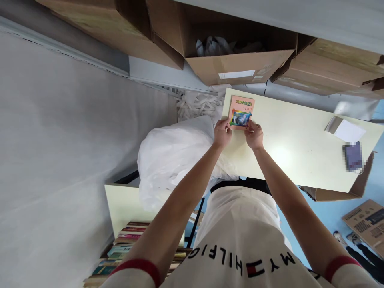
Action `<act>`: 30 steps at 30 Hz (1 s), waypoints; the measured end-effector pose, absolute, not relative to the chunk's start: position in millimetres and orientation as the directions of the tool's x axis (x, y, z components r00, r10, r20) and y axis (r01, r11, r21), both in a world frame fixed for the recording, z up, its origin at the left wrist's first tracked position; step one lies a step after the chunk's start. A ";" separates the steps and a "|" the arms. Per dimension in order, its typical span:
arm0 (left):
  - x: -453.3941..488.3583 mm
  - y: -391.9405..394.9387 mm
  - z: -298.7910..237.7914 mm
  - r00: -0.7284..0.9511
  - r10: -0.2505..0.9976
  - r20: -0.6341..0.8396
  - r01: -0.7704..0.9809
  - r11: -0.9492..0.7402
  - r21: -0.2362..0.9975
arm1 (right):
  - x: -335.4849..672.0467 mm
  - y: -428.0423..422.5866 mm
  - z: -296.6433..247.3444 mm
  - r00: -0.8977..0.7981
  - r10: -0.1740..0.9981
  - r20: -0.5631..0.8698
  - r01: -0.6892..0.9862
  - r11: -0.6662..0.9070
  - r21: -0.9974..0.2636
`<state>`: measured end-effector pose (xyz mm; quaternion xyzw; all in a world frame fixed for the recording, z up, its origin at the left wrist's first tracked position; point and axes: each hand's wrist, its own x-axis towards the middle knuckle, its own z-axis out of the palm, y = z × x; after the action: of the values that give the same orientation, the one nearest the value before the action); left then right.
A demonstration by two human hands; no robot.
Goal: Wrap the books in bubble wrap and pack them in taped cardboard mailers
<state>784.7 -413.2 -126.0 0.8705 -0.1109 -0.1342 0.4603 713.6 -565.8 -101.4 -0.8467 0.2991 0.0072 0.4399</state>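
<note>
A pink book (241, 105) with a colourful landscape picture on its cover is at the left end of the pale table (288, 160). My left hand (222, 133) grips its lower left edge, thumb on the cover. With the thumb and fingers of my right hand (254, 135), I hold the lower right corner. The cover faces up. Whether the book rests on the table or hovers just above it, I cannot tell.
Open cardboard boxes (240, 64) line the shelf behind the table. A white plastic bag (177, 156) bulges at the left, near stacked books (126, 244). White paper (349, 131) and a blurred purple item (353, 156) lie at the right. Another person's legs (360, 248) show lower right.
</note>
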 end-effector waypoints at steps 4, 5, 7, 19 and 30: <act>784.3 -412.7 -126.8 0.937 -0.321 -0.137 -0.059 -0.534 0.843 | 713.0 -566.2 -101.3 0.821 -0.497 -0.282 -0.518 -0.439 -0.734; 784.5 -412.3 -127.4 0.935 -0.324 -0.142 -0.056 -0.533 0.844 | 712.8 -566.6 -101.8 0.822 -0.492 -0.288 -0.519 -0.438 -0.734; 784.4 -411.3 -129.2 0.933 -0.325 -0.154 -0.046 -0.532 0.845 | 712.0 -567.4 -103.5 0.823 -0.481 -0.302 -0.519 -0.422 -0.743; 725.5 -401.5 -81.7 0.964 -0.220 -0.151 0.024 -0.492 0.870 | 638.9 -593.4 -72.3 0.761 -0.459 -0.459 -0.588 -0.190 -0.786; 578.8 -356.3 -20.8 0.959 0.040 -0.280 0.246 -0.605 0.758 | 566.4 -602.1 -33.0 0.883 -0.135 -0.449 -0.468 -0.322 -0.823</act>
<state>578.8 -356.3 -20.8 0.8879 0.0805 -0.1179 0.4373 566.4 -602.1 -33.0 -0.7988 0.1886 0.1508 0.5510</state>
